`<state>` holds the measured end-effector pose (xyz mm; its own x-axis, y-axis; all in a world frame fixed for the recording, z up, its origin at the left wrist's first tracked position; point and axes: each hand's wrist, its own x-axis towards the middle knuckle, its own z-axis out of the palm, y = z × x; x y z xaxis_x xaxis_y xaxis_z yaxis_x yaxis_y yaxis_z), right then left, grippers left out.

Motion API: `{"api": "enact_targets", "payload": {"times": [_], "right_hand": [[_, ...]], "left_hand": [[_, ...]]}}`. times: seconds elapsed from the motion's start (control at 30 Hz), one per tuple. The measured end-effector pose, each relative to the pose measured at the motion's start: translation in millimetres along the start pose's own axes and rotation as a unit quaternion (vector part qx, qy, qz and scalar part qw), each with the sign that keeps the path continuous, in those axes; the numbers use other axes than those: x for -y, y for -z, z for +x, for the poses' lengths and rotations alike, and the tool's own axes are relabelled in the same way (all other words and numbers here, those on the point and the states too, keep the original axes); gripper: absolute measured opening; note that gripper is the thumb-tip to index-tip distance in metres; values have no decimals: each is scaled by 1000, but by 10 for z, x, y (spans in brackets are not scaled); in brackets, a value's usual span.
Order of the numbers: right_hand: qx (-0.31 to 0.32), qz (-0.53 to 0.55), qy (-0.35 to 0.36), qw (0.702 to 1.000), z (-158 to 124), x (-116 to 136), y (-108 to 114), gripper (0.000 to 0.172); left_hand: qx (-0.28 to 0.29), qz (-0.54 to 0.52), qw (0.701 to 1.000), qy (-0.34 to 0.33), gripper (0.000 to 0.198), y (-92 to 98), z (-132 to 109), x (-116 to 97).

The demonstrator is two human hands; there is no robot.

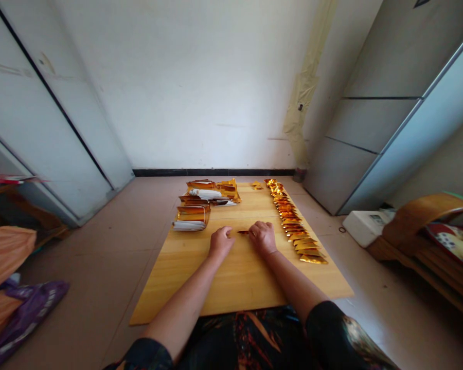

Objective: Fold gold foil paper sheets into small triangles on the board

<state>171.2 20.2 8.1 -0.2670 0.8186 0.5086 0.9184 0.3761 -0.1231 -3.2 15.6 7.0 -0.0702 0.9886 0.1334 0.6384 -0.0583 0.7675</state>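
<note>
My right hand (263,237) is closed over the wooden board, its fingers pinching a small dark reddish-brown foil piece (243,232) whose tip points left. Much of that piece is hidden by the fingers. Across a small gap, my left hand (221,242) hovers loosely curled, thumb and fingertips slightly apart, with nothing visible between them. To the right runs a long row of folded gold foil pieces (293,225), overlapping one another. Stacks of flat gold foil sheets (195,215) with white undersides lie beyond my left hand.
The wooden board (170,293) spans the space before my lap. A few small gold pieces (256,185) lie at its far edge. A white box (364,226) and a wooden bench (420,252) stand right, near a grey refrigerator (366,123). Bags (34,313) lie at left.
</note>
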Motion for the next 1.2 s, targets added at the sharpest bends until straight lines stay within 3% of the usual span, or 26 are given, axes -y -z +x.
{"api": "enact_targets", "payload": {"times": [0.2, 0.4, 0.47, 0.57, 0.9, 1.2], "right_hand": [[-22, -40, 12, 999, 241, -241, -36, 19], [-33, -51, 18, 998, 411, -374, -175, 20], [-33, -47, 21, 998, 402, -370, -213, 20], [-31, -36, 35, 998, 346, -334, -251, 20], [-40, -44, 72, 996, 344, -354, -268, 19], [88, -84, 47, 991, 434, -526, -280, 18]], "left_hand": [[-6, 4, 1000, -2, 30, 58, 74, 67], [-1, -86, 996, 17, 26, -93, 182, -11], [15, -199, 977, 80, 25, -186, 236, -70], [22, -360, 917, 169, 26, -319, 329, -162], [17, -361, 913, 189, 25, -528, 584, -198], [74, -289, 937, 184, 25, -576, 828, -334]]}}
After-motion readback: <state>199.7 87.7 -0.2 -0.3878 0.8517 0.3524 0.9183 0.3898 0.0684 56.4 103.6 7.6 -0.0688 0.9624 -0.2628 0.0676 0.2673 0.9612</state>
